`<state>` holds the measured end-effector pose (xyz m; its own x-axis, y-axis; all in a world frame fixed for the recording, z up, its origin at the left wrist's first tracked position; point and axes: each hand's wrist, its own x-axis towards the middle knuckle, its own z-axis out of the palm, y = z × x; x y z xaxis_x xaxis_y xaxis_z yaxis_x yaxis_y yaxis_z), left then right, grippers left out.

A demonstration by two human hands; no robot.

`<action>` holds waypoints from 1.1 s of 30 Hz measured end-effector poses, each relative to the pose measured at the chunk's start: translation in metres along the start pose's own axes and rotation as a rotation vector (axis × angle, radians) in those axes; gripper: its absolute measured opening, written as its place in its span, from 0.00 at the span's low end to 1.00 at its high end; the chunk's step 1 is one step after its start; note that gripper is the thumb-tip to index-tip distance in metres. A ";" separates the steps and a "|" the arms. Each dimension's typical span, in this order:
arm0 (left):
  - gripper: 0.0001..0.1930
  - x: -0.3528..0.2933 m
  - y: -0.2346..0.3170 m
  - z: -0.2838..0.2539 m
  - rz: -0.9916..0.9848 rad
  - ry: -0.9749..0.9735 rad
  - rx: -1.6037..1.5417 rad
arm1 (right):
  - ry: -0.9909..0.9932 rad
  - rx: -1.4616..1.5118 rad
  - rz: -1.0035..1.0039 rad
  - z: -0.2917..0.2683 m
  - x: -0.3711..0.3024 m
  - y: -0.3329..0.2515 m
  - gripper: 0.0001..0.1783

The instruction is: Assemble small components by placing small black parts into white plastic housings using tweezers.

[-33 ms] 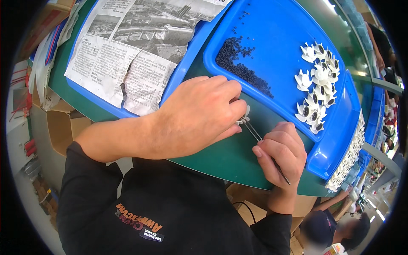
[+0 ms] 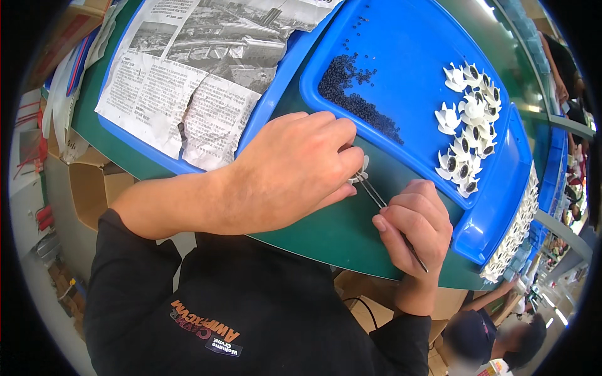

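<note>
My left hand (image 2: 298, 166) is closed, pinching a small white fan impeller (image 2: 365, 165) that its fingers mostly cover. A pair of metal tweezers (image 2: 374, 193) is gripped in my right hand (image 2: 419, 227), with the tips at the impeller. Both hands hover over the green tabletop (image 2: 307, 244), just in front of a blue tray (image 2: 401, 59). Inside that tray lies a spread of tiny black rings (image 2: 345, 84) on the left. On its right side sits a cluster of white fan impellers (image 2: 471, 111), several showing dark centres.
To the left, creased newspaper (image 2: 213, 69) covers another blue tray (image 2: 269, 103). A narrow blue tray (image 2: 480, 235) and rows of white parts (image 2: 511, 235) stand at the right. Another person (image 2: 483, 335) is at the lower right. An open cardboard box (image 2: 94, 191) is below the table's left side.
</note>
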<state>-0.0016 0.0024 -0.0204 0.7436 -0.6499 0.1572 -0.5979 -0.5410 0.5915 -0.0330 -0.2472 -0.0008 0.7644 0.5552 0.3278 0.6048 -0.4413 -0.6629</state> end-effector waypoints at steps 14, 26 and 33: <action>0.20 0.001 0.001 0.001 0.005 -0.002 0.006 | -0.024 -0.023 -0.004 0.001 0.000 -0.001 0.15; 0.20 0.001 0.000 -0.003 0.005 -0.008 0.027 | -0.031 -0.032 -0.001 0.006 0.005 -0.001 0.14; 0.20 -0.005 0.007 -0.013 0.017 -0.036 0.018 | 0.106 0.145 -0.037 -0.015 -0.009 -0.002 0.11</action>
<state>-0.0055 0.0088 -0.0073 0.7218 -0.6782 0.1381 -0.6161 -0.5387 0.5746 -0.0376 -0.2616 0.0075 0.7661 0.4880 0.4182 0.6004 -0.3111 -0.7367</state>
